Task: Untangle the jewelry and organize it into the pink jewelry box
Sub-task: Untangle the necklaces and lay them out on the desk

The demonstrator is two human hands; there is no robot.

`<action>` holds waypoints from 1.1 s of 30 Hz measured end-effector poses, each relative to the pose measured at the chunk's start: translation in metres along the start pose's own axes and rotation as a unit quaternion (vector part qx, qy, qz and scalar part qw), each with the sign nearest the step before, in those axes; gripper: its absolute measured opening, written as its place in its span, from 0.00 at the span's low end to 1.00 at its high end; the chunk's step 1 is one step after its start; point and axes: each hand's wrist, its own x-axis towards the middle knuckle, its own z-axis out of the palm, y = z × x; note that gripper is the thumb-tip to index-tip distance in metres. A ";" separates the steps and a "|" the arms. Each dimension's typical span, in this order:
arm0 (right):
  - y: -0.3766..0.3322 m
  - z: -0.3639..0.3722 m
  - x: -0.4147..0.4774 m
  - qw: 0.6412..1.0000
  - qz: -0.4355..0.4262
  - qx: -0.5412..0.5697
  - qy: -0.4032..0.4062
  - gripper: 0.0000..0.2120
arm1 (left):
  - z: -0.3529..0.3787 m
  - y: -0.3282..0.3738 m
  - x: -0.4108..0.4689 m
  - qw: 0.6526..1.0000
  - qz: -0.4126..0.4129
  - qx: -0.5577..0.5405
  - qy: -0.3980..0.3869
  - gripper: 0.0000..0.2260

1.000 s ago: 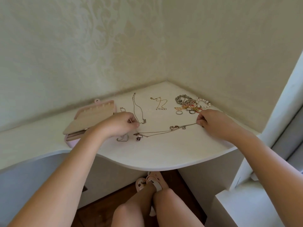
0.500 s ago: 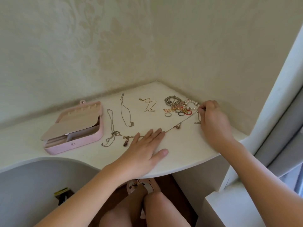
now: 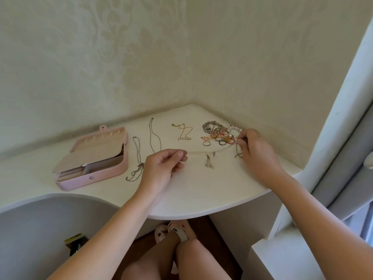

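The left hand [image 3: 163, 168] is pinching the left end of a thin chain necklace [image 3: 201, 152] between curled fingers, while the right hand [image 3: 256, 152] is pinching its right end.

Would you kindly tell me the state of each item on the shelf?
pink jewelry box: open
held chain: stretched between both hands, pendant dangling
left hand: pinches the chain
right hand: pinches the chain
bracelets and rings: heaped together
gold necklace: laid out, separate
long thin chain: laid out lengthwise
second thin chain: lower end bunched
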 end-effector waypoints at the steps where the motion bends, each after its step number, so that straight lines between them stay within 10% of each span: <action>1: 0.000 0.001 0.000 1.000 0.007 -0.012 0.005 0.04 | -0.001 0.000 -0.001 1.000 -0.006 -0.015 0.009 0.06; 21: -0.009 0.007 -0.004 1.000 -0.011 -0.021 -0.003 0.04 | -0.006 0.006 0.009 0.940 -0.062 -0.335 0.024 0.11; 28: -0.007 0.007 -0.007 0.986 -0.055 -0.113 -0.113 0.04 | -0.003 0.006 0.015 0.948 -0.088 -0.304 -0.021 0.13; 33: -0.004 0.014 -0.003 0.988 -0.117 -0.095 -0.041 0.06 | -0.004 0.008 0.020 0.958 -0.079 -0.274 -0.024 0.13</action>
